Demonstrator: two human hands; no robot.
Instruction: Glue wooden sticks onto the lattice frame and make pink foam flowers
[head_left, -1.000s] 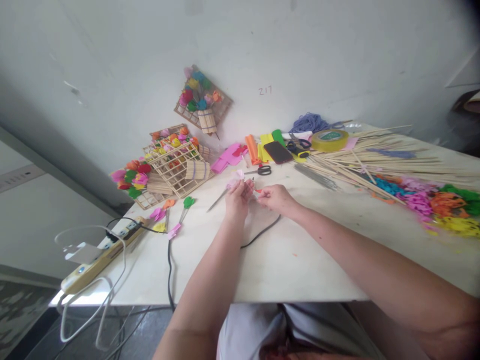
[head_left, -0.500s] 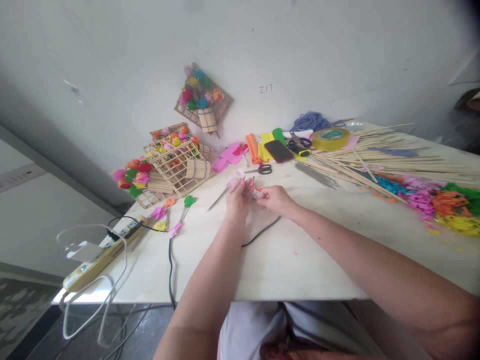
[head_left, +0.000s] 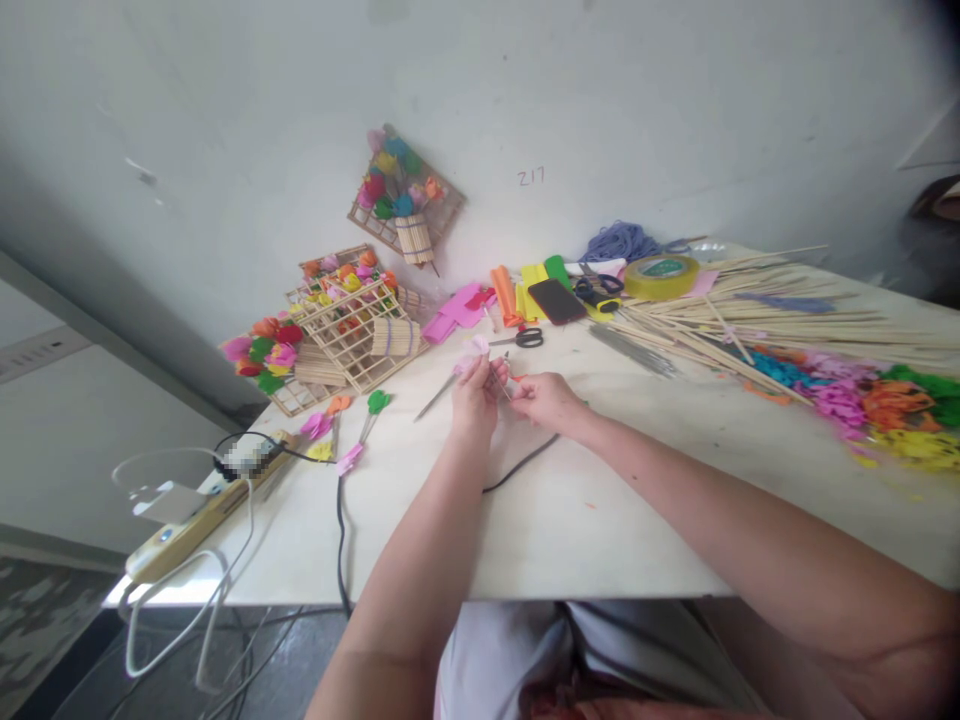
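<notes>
My left hand (head_left: pixel 474 398) is closed around a small pink paper flower (head_left: pixel 475 350) on a thin stick that slants down to the left over the white table (head_left: pixel 600 500). My right hand (head_left: pixel 546 398) sits just to its right, fingers pinched on a thin stick or wire with a bit of red at its tip; I cannot make out exactly what it is. Both hands almost touch above a black cable (head_left: pixel 525 462).
Black scissors (head_left: pixel 525 339), a phone (head_left: pixel 556 301), a yellow tape roll (head_left: pixel 660 277), bamboo sticks (head_left: pixel 757 320) and coloured paper flowers (head_left: pixel 885 405) lie behind and right. Wooden grid racks with flowers (head_left: pixel 346 325) stand left. A power strip (head_left: pixel 196 515) hangs at the left edge.
My hands have barely moved; the right hand has shifted slightly toward the left hand and the flower.
</notes>
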